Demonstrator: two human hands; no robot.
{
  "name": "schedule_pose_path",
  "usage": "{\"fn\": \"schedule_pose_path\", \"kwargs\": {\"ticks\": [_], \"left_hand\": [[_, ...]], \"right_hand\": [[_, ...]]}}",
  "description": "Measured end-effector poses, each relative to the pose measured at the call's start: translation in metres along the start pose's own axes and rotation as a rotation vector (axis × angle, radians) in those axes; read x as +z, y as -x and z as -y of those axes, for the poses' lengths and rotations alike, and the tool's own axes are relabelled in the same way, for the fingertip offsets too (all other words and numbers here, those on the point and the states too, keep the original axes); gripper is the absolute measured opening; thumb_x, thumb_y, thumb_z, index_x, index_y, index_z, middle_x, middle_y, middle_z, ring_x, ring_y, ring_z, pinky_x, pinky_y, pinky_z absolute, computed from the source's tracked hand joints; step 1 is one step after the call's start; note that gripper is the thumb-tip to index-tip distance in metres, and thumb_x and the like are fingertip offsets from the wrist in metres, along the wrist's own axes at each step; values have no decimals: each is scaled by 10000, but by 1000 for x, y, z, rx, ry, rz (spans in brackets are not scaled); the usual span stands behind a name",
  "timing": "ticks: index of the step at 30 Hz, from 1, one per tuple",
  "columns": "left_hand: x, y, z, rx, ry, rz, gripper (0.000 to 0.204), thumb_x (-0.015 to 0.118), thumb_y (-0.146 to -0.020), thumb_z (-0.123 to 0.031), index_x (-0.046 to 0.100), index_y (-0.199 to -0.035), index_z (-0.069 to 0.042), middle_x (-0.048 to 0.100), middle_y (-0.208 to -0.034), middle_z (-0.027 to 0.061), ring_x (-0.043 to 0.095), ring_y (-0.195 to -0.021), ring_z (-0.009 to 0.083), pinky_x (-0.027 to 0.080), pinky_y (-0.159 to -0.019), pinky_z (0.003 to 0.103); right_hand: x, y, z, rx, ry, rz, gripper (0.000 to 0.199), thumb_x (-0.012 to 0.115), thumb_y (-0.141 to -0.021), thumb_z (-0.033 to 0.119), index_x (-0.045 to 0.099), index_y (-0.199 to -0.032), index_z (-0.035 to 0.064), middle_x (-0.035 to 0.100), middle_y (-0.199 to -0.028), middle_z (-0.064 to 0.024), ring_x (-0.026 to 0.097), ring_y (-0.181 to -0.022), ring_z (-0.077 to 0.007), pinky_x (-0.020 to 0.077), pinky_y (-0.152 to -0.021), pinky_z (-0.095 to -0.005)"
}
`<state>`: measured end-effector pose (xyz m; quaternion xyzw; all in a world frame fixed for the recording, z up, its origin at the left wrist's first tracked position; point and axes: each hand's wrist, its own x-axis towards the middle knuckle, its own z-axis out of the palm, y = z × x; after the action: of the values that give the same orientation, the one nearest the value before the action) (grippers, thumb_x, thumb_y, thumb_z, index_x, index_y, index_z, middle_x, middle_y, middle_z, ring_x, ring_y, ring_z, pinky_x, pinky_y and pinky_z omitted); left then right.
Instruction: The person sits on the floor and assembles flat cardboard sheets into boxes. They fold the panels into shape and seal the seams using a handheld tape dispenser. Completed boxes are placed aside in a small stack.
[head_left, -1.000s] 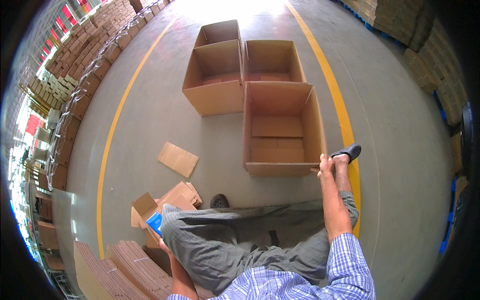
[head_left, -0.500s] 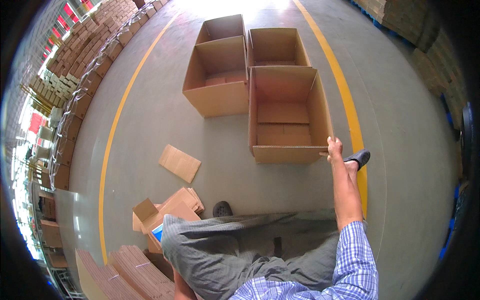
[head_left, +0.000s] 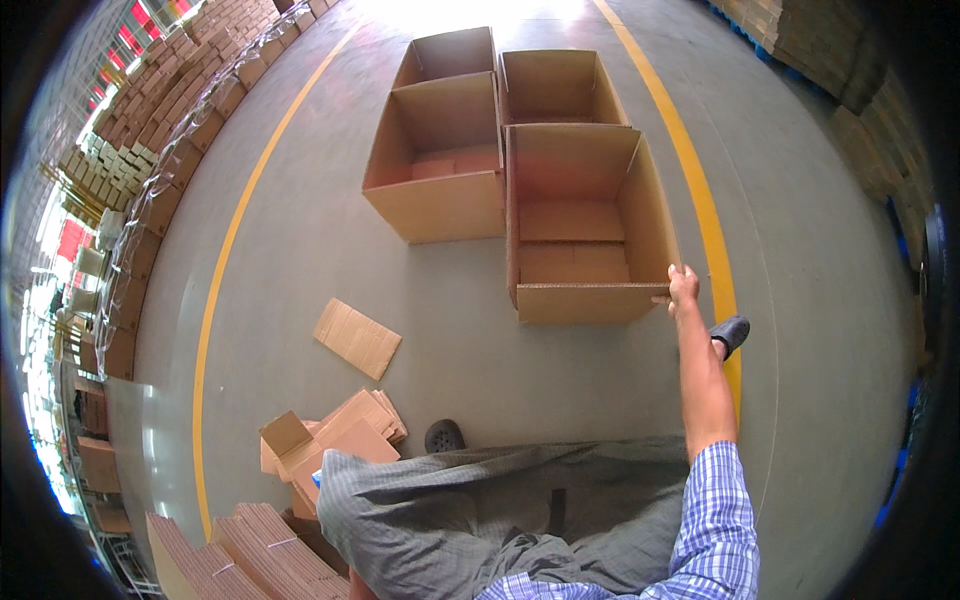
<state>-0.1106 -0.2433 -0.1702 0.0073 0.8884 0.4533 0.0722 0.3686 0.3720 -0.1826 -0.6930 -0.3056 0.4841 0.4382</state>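
Note:
My right hand (head_left: 682, 287) is closed on the near right corner of an open cardboard box (head_left: 595, 304), the nearest of several standing on the floor. Behind it, a second open box (head_left: 566, 88) touches its far side. To the left stand another open box (head_left: 435, 212) and, beyond that, a further box (head_left: 445, 58). All of these are brown, upright and without contents that I can see. Only a sliver of my left forearm (head_left: 359, 586) shows at the lower edge; its hand is out of sight, below my grey trousers.
A flat cardboard piece (head_left: 357, 338) lies on the floor, with loose cardboard pieces (head_left: 345, 430) nearer me. Bundled flat cartons (head_left: 250, 555) stand at lower left. Yellow lines (head_left: 712, 240) border the lane. Stacked cartons (head_left: 150, 90) line the left; pallet loads (head_left: 825, 50) the right.
The near right box has slid slightly away from me, with the box behind it, while my right hand keeps its hold. My left forearm has dropped mostly out of view. The whole view has shifted a little.

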Motion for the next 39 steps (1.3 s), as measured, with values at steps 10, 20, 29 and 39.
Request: {"fn": "schedule_pose_path", "kwargs": {"ticks": [10, 20, 29, 39], "left_hand": [[10, 3, -6, -22, -51, -15, 475, 758, -744, -350, 601, -1078, -51, 671, -964, 190, 634, -844, 371, 504, -765, 451], [26, 0, -17, -40, -91, -10, 483, 753, -741, -358, 600, -1093, -65, 670, -972, 200, 633, -855, 392, 503, -767, 459], [36, -5, -21, 0, -121, 22, 490, 749, -738, -366, 599, -1106, -79, 668, -980, 208, 632, -865, 410, 503, -769, 465], [11, 35, 0, 43, -188, 19, 498, 745, -735, -374, 597, -1120, -94, 667, -988, 218, 632, -877, 430, 502, -771, 472]], "right_hand": [[51, -26, 46, -34, 17, -35, 661, 596, -932, 275, 291, -1464, 27, 426, -1402, -188, 566, -1123, -384, 617, -635, -542], [89, -31, 58, -139, -34, -59, 594, 539, -862, 219, 410, -1394, -13, 503, -1314, -170, 601, -1054, -306, 625, -640, -449], [92, -56, 63, -301, 138, 101, 398, 487, -891, 199, 537, -1245, 23, 561, -1187, -152, 620, -980, -289, 623, -658, -449], [35, -31, -43, -75, -5, 286, 593, 419, -1008, 372, 265, -1489, 62, 255, -1558, -113, 245, -1429, -285, 305, -1125, -512]]}}
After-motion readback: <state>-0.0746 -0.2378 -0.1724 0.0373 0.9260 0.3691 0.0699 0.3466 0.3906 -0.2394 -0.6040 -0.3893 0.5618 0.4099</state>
